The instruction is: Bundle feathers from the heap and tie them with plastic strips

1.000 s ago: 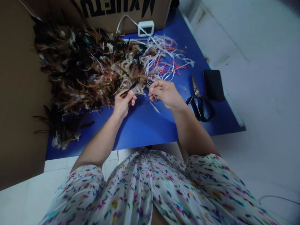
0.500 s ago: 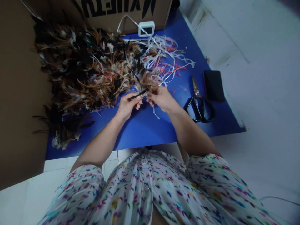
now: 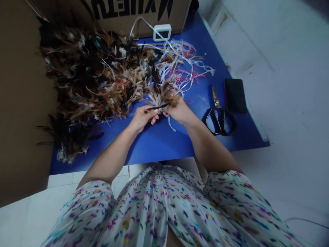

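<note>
Over the blue table (image 3: 164,144) my two hands meet at a small bunch of feathers. My left hand (image 3: 142,118) pinches a dark, thin feather (image 3: 159,107) between thumb and fingers, its tip pointing toward the other hand. My right hand (image 3: 179,110) is closed on a fluffy brown-grey feather bunch (image 3: 167,92); its fingertips are partly hidden. A short white ribbon end (image 3: 171,124) hangs below the right hand. Right behind the hands lies a large heap of brown and black feathers (image 3: 102,82).
White ribbons and red strings (image 3: 185,65) lie tangled beyond my hands. To the right are black-handled scissors (image 3: 220,118) and a dark phone-like slab (image 3: 234,95). A white-framed device (image 3: 162,32) stands before a cardboard box (image 3: 144,20). Dark feathers (image 3: 74,137) lie at the near left.
The dark feather has turned flatter and shifted slightly right, nearer my right hand. Both hands have moved a little closer together. The feather bunch in the right hand has tilted.
</note>
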The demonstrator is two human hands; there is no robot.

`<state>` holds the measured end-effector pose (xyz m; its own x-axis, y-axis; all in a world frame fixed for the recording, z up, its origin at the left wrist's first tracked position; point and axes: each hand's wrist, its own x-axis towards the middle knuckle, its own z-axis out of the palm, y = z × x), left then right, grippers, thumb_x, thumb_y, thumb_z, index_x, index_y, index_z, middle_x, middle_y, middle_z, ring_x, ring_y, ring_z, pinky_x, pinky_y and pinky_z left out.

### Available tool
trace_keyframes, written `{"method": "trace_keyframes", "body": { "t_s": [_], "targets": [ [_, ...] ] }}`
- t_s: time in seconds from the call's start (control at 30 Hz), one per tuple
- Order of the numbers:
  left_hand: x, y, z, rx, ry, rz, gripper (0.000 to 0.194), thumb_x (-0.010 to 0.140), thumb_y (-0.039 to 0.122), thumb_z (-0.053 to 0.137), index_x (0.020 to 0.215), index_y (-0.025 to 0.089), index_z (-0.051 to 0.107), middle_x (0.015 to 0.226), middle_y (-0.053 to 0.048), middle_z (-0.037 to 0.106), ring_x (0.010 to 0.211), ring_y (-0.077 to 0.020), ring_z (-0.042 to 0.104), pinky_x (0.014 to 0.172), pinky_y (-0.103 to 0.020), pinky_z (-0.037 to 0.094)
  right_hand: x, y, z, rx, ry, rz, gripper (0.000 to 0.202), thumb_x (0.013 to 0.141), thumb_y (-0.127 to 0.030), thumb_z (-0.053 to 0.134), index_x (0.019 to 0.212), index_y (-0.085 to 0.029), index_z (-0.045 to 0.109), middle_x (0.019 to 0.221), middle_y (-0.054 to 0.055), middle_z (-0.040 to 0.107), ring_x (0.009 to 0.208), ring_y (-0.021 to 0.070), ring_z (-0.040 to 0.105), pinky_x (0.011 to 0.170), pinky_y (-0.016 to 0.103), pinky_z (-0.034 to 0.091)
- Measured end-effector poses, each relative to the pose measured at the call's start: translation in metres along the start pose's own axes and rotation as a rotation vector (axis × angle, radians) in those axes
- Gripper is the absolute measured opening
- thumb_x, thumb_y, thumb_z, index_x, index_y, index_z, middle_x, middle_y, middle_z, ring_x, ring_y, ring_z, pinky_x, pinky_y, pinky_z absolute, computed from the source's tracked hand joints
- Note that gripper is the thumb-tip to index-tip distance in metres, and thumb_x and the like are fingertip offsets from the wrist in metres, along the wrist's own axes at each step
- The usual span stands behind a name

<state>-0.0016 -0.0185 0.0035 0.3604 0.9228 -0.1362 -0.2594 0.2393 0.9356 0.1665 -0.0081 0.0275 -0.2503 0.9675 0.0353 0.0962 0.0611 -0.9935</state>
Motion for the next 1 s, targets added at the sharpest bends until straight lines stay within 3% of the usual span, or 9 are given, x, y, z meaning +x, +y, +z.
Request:
{"method": "trace_keyframes", "body": {
  "t_s": [0.27, 0.5, 0.73, 1.0],
  "targets": [
    [0.002, 0.0, -0.002, -0.017, 0.035, -0.039, 0.045, 0.058, 0.049, 0.091, 0.07, 0.013, 0.066, 0.056, 0.002, 0.064, 0.04, -0.0041, 0.052, 0.039, -0.017, 0.039, 0.002, 0.001, -0.003, -0.124, -0.038, -0.025, 0.036, 0.078, -0.04, 0.079, 0.059, -0.019, 0.057, 0.054, 0.0, 0.056, 0.049, 0.011, 0.05, 0.051, 0.028, 0.044],
    [0.003, 0.0, -0.003, -0.007, 0.067, -0.025, 0.04, 0.063, 0.046, 0.089, 0.068, 0.014, 0.066, 0.057, 0.002, 0.065, 0.04, -0.0038, 0.051, 0.039, -0.017, 0.039, 0.003, 0.004, -0.003, -0.062, -0.061, -0.029, 0.043, 0.069, -0.055, 0.084, 0.066, -0.021, 0.057, 0.057, -0.001, 0.056, 0.053, 0.0122, 0.05, 0.05, 0.029, 0.047],
    [0.002, -0.002, -0.002, -0.021, 0.089, -0.003, 0.043, 0.06, 0.05, 0.09, 0.068, 0.014, 0.067, 0.056, 0.003, 0.064, 0.039, -0.0039, 0.051, 0.038, -0.017, 0.039, 0.003, 0.005, 0.0, 0.013, -0.05, -0.01, 0.042, 0.065, -0.049, 0.088, 0.075, -0.02, 0.06, 0.063, -0.001, 0.057, 0.055, 0.0117, 0.05, 0.051, 0.028, 0.045],
    [0.002, -0.002, -0.001, -0.017, 0.114, -0.028, 0.042, 0.062, 0.049, 0.089, 0.07, 0.014, 0.067, 0.061, 0.001, 0.068, 0.044, -0.0047, 0.055, 0.043, -0.017, 0.045, 0.0, 0.002, 0.007, 0.044, 0.048, -0.003, 0.043, 0.07, -0.052, 0.083, 0.063, -0.02, 0.055, 0.051, -0.003, 0.052, 0.047, 0.0087, 0.045, 0.045, 0.025, 0.04]
  ]
}}
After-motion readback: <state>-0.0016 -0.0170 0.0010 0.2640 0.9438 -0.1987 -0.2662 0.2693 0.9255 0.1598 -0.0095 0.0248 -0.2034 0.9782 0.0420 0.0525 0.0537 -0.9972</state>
